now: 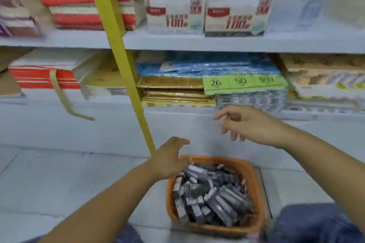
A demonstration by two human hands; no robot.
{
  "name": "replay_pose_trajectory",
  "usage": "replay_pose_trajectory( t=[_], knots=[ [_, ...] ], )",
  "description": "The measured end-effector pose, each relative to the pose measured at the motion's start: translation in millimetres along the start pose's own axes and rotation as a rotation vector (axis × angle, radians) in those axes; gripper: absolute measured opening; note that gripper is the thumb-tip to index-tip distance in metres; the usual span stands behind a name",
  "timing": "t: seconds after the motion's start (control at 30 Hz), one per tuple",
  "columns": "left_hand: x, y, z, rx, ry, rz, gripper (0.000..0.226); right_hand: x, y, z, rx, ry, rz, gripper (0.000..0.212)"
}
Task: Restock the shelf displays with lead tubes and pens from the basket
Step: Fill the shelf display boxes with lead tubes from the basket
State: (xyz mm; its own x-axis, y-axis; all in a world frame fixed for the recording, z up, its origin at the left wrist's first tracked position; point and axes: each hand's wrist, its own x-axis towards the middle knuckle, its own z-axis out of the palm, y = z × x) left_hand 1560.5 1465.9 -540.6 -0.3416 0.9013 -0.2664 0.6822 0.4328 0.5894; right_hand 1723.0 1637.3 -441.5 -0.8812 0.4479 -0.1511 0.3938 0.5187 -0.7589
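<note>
Orange basket sitting on floor below shelf, looking full of grey tubes. Left hand hovering at its far-left corner, right hand above; fingers loose, gripping nothing. Restocking likely barely beginning.

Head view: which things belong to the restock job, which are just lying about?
Job: basket, grey packs in it, display boxes on upper shelf, left hand, right hand.
Lying about: yellow strap, red-striped stacks, gold packs, green-labelled pack.
</note>
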Motion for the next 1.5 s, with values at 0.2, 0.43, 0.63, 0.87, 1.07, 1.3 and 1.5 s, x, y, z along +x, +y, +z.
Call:
replay_pose_trajectory(
  t=[0.2,0.43,0.63,0.87,1.07,1.3,1.5],
  knots=[
    [25.7,-63.8,126.1,-0.250,-0.067,-0.273,0.038,16.4,177.7,98.0,-0.134,-0.226,0.442,0.026],
    [44.3,-98.6,195.1,0.129,-0.006,-0.266,0.059,0.2,264.3,172.8,-0.134,-0.259,0.634,0.062],
    [73.2,-93.0,205.7,0.308,-0.098,-0.195,0.066,-0.8,280.1,185.9,-0.087,-0.132,0.717,0.090],
    [93.9,-82.8,197.7,0.240,-0.250,-0.253,0.039,-0.3,282.6,194.3,0.020,-0.162,0.748,0.072],
    [79.8,-88.2,175.2,-0.159,-0.209,-0.349,0.017,-0.4,283.4,184.9,0.107,-0.217,0.752,0.062],
    [61.3,-83.2,159.9,-0.794,-0.167,-0.595,0.030,-11.5,280.1,172.0,0.276,-0.120,0.793,0.051],
    [46.2,-71.9,153.8,-1.157,-0.137,-0.660,0.029,-11.8,269.3,148.7,0.454,0.037,0.789,0.038]
  ],
)
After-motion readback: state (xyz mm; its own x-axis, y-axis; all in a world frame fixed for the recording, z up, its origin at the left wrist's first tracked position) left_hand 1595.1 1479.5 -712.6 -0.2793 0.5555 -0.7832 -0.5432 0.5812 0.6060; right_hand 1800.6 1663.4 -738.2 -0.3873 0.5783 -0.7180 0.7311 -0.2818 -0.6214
